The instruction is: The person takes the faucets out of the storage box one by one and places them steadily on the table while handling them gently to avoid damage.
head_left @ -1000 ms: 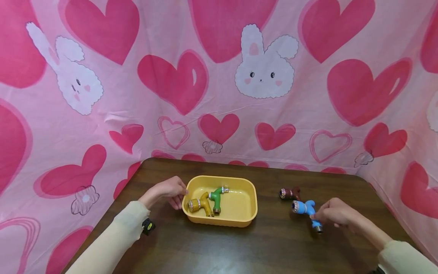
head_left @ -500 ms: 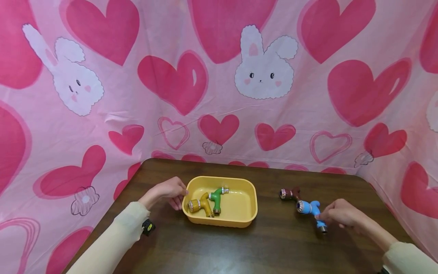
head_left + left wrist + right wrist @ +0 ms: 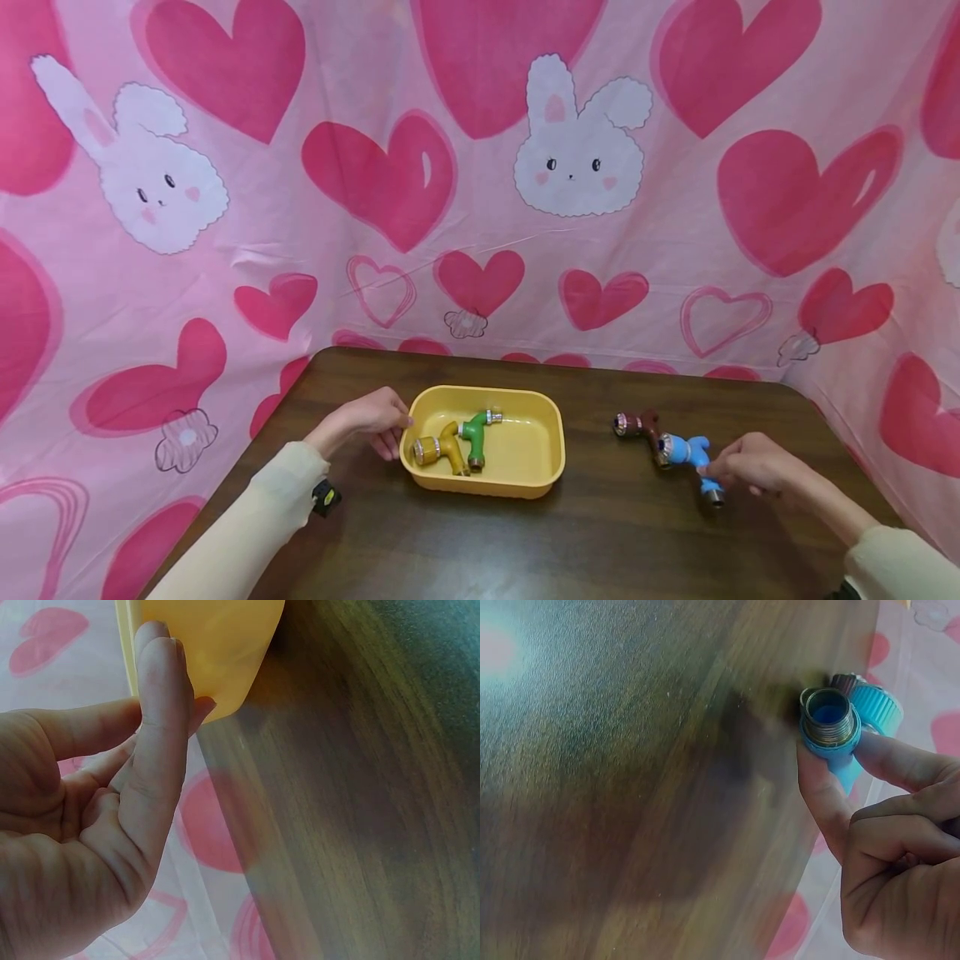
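My left hand [image 3: 375,419] pinches the left rim of a yellow plastic tub [image 3: 528,450] between thumb and fingers. Inside the tub lie a mustard-yellow tap [image 3: 452,450] and a green tap [image 3: 475,437], close together at its left side. My right hand [image 3: 759,465] pinches a blue tap [image 3: 681,451] by its body; the right wrist view faces the threaded metal end of this blue tap [image 3: 831,729]. Just behind it a dark red-brown tap [image 3: 632,424] lies on the table, partly covered by the blue one. Whether those two touch is unclear.
The brown wooden table [image 3: 555,550] runs back to a pink cloth [image 3: 487,217] with hearts and rabbits, hung around its far and side edges. Bare table lies between the tub and the taps on the right.
My right hand has shifted a little to the right with the blue tap, which now stands closer in front of the red-brown tap. The left hand and the tub have stayed in place.
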Demonstrator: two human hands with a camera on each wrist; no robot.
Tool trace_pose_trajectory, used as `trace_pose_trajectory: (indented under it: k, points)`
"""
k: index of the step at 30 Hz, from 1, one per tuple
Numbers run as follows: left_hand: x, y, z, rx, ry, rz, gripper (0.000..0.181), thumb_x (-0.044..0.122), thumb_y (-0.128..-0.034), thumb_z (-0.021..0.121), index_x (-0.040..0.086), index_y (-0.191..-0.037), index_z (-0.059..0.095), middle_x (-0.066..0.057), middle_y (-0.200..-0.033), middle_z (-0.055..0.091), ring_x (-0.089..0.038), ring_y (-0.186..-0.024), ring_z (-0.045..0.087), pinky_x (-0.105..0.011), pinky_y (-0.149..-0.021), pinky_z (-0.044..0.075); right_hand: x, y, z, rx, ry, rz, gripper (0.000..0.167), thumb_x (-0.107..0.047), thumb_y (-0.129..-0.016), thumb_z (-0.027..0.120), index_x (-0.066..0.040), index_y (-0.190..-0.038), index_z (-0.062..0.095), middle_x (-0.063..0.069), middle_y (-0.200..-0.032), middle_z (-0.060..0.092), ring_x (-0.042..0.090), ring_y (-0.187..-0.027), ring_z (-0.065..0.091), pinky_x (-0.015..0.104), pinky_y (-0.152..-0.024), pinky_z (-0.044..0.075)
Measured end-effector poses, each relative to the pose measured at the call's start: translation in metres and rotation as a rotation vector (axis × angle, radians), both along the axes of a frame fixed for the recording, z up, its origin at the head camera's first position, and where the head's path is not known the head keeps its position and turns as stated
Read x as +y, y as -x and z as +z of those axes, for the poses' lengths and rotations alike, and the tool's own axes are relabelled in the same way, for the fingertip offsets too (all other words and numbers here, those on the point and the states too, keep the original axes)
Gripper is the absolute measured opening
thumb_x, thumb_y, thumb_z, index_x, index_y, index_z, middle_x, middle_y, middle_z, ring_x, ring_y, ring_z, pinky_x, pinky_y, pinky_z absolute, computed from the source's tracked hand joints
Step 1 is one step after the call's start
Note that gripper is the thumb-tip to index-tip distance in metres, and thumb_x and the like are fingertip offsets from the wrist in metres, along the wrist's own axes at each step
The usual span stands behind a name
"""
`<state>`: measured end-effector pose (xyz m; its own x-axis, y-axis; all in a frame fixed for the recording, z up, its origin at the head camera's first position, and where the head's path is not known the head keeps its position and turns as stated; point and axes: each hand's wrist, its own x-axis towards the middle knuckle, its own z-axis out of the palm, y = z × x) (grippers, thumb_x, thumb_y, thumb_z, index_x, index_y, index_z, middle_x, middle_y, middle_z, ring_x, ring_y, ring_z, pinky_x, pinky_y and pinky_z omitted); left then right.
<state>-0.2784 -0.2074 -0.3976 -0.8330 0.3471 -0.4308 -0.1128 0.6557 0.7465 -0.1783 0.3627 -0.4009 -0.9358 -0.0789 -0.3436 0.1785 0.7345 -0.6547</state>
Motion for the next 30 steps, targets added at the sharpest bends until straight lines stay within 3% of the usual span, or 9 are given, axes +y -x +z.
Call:
trace_pose_trajectory:
  k: [14, 23, 30]
  points:
    - [0.001, 0.000, 0.002, -0.001, 0.006, -0.002, 0.023, 0.006, -0.1065, 0.057, -0.006, -0.100, 0.075, -0.015, -0.069, 0.068, -0.017, -0.053, 0.067, -0.035, -0.056, 0.064, 0.013, 0.001, 0.001, 0.004, -0.004, -0.025, 0.025, -0.026, -0.095, 0.076, -0.004, -0.082, 0.078, 0.001, -0.071, 0.065, 0.004, -0.044, 0.040, 0.018, -0.045, 0.033]
    - [0.001, -0.003, 0.003, -0.004, 0.003, -0.004, 0.022, 0.006, -0.1057, 0.058, -0.007, -0.102, 0.075, -0.015, -0.069, 0.068, -0.017, -0.053, 0.067, -0.036, -0.056, 0.064, 0.022, 0.000, -0.006, 0.035, -0.034, -0.006, 0.029, -0.027, -0.093, 0.078, -0.006, -0.073, 0.076, -0.003, -0.063, 0.056, 0.004, -0.046, 0.039, 0.019, -0.046, 0.036]
    - [0.001, -0.002, 0.003, -0.009, -0.004, 0.001, 0.022, 0.006, -0.1059, 0.058, -0.007, -0.102, 0.075, -0.015, -0.069, 0.068, -0.017, -0.052, 0.067, -0.035, -0.055, 0.063, 0.028, 0.000, -0.009, 0.032, -0.053, -0.006, 0.039, -0.028, -0.094, 0.077, 0.005, -0.072, 0.070, -0.006, -0.058, 0.050, 0.005, -0.048, 0.039, 0.020, -0.048, 0.037]
